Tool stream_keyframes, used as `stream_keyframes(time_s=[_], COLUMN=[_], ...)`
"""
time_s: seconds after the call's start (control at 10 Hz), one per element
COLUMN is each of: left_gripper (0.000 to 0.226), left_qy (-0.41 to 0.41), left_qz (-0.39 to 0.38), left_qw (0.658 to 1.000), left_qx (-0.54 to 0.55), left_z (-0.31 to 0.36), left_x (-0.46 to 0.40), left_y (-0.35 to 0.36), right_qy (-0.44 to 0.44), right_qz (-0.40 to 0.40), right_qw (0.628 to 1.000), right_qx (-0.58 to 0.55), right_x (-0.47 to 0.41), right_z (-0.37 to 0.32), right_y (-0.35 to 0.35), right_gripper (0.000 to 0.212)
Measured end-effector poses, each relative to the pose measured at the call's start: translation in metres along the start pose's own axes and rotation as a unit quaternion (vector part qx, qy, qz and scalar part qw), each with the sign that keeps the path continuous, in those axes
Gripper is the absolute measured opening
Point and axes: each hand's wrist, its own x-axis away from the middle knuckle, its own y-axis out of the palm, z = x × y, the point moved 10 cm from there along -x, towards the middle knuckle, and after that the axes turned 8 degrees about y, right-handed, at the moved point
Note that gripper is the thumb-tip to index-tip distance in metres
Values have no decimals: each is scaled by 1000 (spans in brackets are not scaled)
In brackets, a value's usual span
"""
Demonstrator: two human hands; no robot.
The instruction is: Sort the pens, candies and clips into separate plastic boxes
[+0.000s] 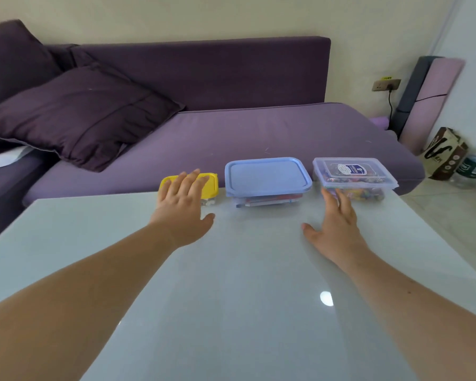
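Three lidded plastic boxes stand in a row along the far edge of the counter (pixel 231 270), and the blue-lidded box (pixel 267 178) in the middle serves as the landmark. Through its clear wall long thin things show, most likely the pens (pixel 267 201). Just to the right of it sits the clear-lidded box (pixel 353 176), packed with small many-coloured pieces that look like the candies (pixel 364 193). Just to the left of it is the smaller yellow-lidded box (pixel 208 182); pale bits show at its base, but whether they are the clips cannot be told. All three lids are on, and nothing loose lies on the counter in front of the blue-lidded box, so the sorting looks finished or all but finished; at most a lid may need pressing down. The left hand (pixel 183 204) is spread flat, fingers open, lying over the yellow lid with nothing gripped. The right hand (pixel 337 224) is also open and holds nothing, its fingertips reaching the near wall of the clear-lidded box; whether they touch it cannot be told. Behind the blue-lidded box runs a purple sofa (pixel 231 127) with a dark cushion (pixel 77 114) to its left.
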Motion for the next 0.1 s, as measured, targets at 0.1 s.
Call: stream_keyframes(time_s=[0.1], left_gripper=[78], left_qy=[15], left_qz=[-27], left_qw=[999], left_qx=[18], left_z=[15], left_x=[23], left_y=[-22], right_qy=[17], right_qz=[-58], right_qw=[997], right_qx=[48], right_x=[32], right_z=[3], right_y=[2], right_gripper=[94])
